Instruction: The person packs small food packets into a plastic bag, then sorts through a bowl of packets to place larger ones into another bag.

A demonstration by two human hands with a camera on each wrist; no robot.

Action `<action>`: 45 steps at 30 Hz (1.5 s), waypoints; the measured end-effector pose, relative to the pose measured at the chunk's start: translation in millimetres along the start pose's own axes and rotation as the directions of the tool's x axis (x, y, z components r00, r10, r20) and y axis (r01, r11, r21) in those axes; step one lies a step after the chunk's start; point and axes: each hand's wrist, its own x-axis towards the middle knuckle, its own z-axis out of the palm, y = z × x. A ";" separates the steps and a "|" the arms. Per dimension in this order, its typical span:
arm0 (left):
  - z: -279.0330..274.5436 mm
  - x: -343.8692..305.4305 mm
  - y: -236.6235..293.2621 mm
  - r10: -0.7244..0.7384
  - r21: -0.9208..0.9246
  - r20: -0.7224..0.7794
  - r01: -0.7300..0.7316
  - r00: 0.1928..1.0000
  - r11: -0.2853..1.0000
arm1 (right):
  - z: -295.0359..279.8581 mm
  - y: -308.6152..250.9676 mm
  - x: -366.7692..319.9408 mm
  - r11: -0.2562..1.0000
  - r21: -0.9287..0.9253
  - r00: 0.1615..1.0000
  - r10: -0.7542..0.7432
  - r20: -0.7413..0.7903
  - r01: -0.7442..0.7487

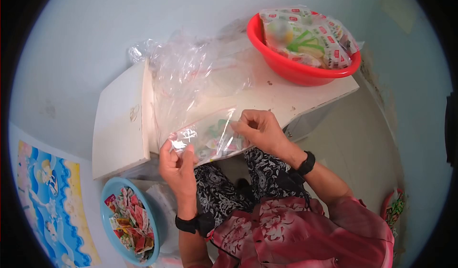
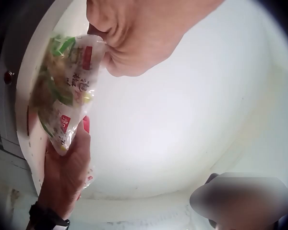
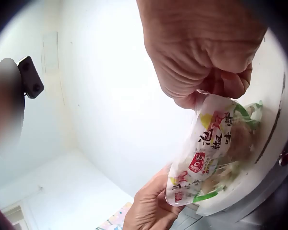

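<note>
A clear plastic bag [image 1: 202, 133] with a reddish strip along its upper edge is stretched between both hands over the table's front edge. In the wrist views a white packet [image 3: 206, 143] with red, green and black print shows between the hands. My left hand [image 1: 179, 170] pinches the left end of the bag between thumb and fingers. At the other end my right hand [image 1: 265, 130] pinches the upper corner, its fingers curled. Beyond the hands, a heap of loose clear plastic bags [image 1: 179, 70] lies on the white table [image 1: 272, 98].
A red basin [image 1: 286, 72] full of printed packets stands at the table's far right. Left of the table, lower down, a blue basin [image 1: 106, 211] holds small colourful packets. A white panel [image 1: 117, 125] rises at the table's left, and a wall stands behind.
</note>
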 end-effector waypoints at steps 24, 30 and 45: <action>-6.4 -12.6 -15.1 0.383 0.635 0.289 -0.475 0.877 0.609 | -1.6 15.5 -29.2 0.343 -0.794 0.758 -0.616 0.214 0.502; -16.3 3.2 -13.4 0.358 0.571 0.498 -0.609 0.790 0.550 | -18.1 28.7 -28.4 0.368 -0.668 0.729 -0.555 0.400 0.647; -45.6 -1.9 -21.9 0.205 0.431 0.646 -0.573 0.735 0.697 | -26.4 43.6 -15.7 0.437 -0.625 0.745 -0.538 0.394 0.646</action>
